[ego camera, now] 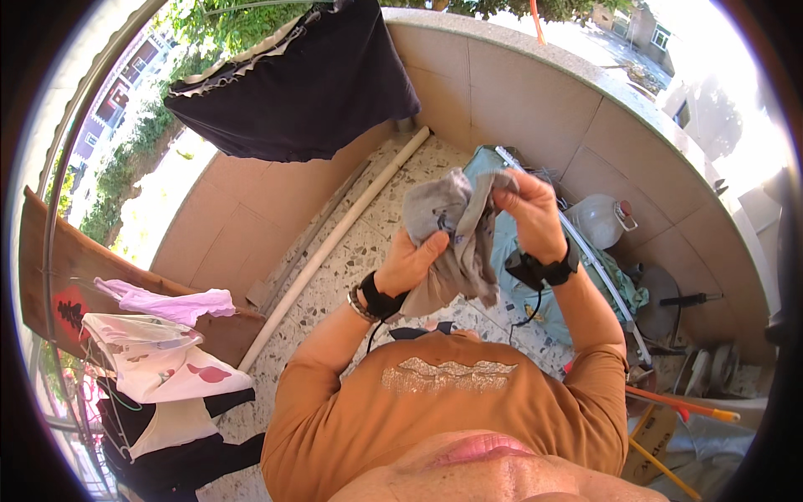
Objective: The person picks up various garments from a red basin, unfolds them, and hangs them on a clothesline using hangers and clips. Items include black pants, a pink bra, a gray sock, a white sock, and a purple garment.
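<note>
In front of my chest I hold up a crumpled bundle of grey knitted cloth (437, 204) with small dark blue marks; it looks like socks, though the folds hide its full shape. My left hand (404, 260) grips the lower left side, thumb lying over the fabric. A raised strip of the same grey cloth is pinched at its top end between the thumb and fingers of my right hand (533, 213). Loose folds hang below and between both hands. Each wrist wears a black strap, and a black device sits by the right one.
Dark cloth (301, 88) hangs ahead on the left. Hung laundry (166, 357) is at lower left. A pale pole (339, 251) lies along the speckled floor. Rightward are a teal sheet (546, 314), a white rail (596, 263), a plastic jug (596, 219) and an orange-handled stick (684, 401) near the tiled wall (527, 94).
</note>
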`<action>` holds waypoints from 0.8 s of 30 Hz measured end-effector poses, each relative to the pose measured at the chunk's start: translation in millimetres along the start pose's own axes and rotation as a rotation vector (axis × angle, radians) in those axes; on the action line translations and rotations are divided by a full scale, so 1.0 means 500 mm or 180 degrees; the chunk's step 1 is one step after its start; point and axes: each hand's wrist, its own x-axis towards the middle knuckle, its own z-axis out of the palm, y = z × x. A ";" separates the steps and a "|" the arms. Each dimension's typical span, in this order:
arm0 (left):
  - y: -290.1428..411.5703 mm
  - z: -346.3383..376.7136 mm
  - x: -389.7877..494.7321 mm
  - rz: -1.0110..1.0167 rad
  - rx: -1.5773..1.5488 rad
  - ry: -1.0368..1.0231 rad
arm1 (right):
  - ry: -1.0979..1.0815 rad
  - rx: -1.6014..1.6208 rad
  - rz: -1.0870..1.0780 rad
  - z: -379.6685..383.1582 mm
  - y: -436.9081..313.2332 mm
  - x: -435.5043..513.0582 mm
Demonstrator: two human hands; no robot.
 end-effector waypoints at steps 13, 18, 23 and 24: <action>-0.065 -0.149 0.289 0.0310 -0.0081 0.0075 | -0.0056 -0.0853 -0.0068 -0.038 0.012 0.249; -0.077 -0.146 0.363 -0.0167 -0.0378 -0.0114 | -0.0070 -0.0817 0.0430 -0.048 0.042 0.311; -0.067 -0.176 0.433 -0.0301 -0.0381 0.0406 | -0.0141 -0.0793 0.0694 -0.110 0.057 0.394; -0.067 -0.181 0.446 -0.0313 -0.0746 0.0520 | -0.0214 -0.0700 0.0562 -0.127 0.058 0.413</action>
